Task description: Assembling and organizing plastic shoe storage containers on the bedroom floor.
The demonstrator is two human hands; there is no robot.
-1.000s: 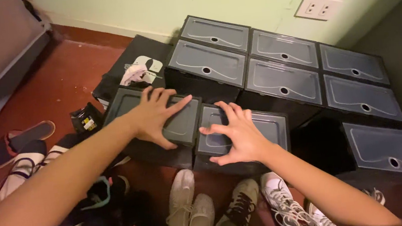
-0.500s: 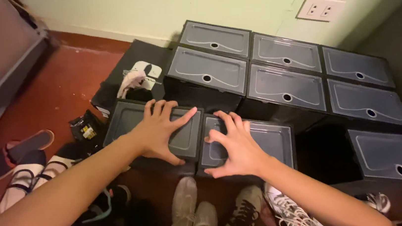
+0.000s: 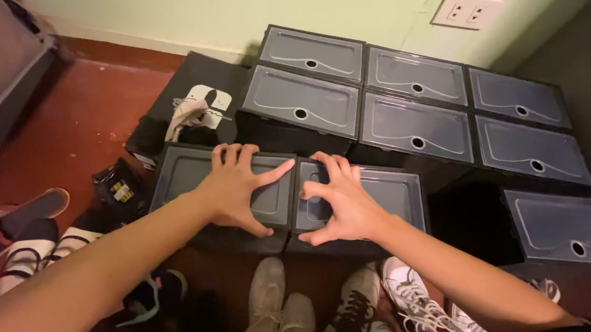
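Flat, unclenched left hand [image 3: 235, 187] and right hand [image 3: 343, 201] press two front boxes [image 3: 179, 174] together; rear stack [image 3: 412, 95] already lined up against the wall.

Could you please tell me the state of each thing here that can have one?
Left dark plastic shoe box: lid shut, left hand flat on it.
Right dark plastic shoe box: lid shut, right hand pressing it.
Stacked grey-fronted boxes: all shut.
Wall socket: nothing plugged in.

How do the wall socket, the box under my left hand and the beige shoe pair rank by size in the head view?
1. Box under the left hand, largest.
2. Beige shoe pair, though nearness inflates it.
3. Wall socket, smallest, but farthest.
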